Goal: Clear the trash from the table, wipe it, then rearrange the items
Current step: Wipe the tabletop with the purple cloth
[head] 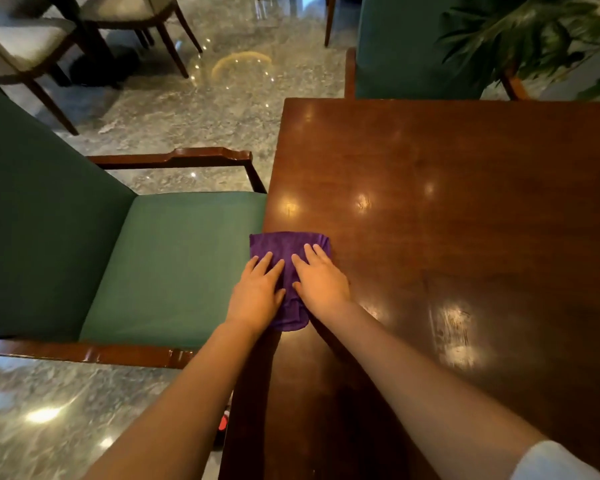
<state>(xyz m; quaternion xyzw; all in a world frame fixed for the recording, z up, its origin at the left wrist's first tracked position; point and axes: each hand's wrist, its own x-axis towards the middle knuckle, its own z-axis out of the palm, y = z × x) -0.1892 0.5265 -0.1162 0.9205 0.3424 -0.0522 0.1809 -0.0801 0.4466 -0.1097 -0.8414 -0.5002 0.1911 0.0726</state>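
A folded purple cloth (284,245) lies at the left edge of the dark glossy wooden table (465,209), partly overhanging it. My left hand (257,292) presses flat on the cloth's left part, fingers spread. Beside it, my right hand (321,278) lies flat on the cloth's right part. Both palms cover the cloth's middle; its far end and near tip show. No trash or other items are visible on the tabletop.
A green upholstered armchair (174,265) with wooden arms stands tight against the table's left edge. Another green chair (416,53) is at the far side, a leafy plant (541,36) at far right. Beige chairs (25,43) stand on the marble floor at far left.
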